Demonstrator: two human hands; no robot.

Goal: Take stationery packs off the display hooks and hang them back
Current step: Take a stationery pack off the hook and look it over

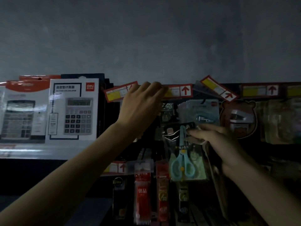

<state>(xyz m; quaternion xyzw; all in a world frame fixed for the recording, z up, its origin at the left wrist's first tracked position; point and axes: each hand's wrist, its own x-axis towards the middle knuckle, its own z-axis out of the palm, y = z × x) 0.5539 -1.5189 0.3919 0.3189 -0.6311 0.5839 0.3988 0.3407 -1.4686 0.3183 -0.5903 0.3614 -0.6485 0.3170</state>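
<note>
Fingertips of the right hand (216,141) pinch the upper right edge of a scissors pack (182,154), a clear plastic sleeve with a black header and light-blue, round-handled scissors inside. The scissors pack hangs slightly tilted in front of the dark display, just left of the right hand and below and to the right of the left hand. In the dim light I cannot tell whether its header sits on a hook.

The left hand (141,103) reaches higher, with its fingers stretched nearly straight and gripping nothing. Its fingertips lie across a row of red-bordered white and yellow price tags (179,91) marked with red arrows.

Left of the left hand, white cardboard calculator boxes (71,110) stand on a shelf. Just above the right hand's fingertips hangs a pale blue stapler pack (200,111). Beside that, above the right hand, is a brown bear-shaped card pack (238,118) holding a white stapler. Below the left forearm hangs a red pen refill pack (142,193). A bare grey wall (146,38) fills the space above both hands.
</note>
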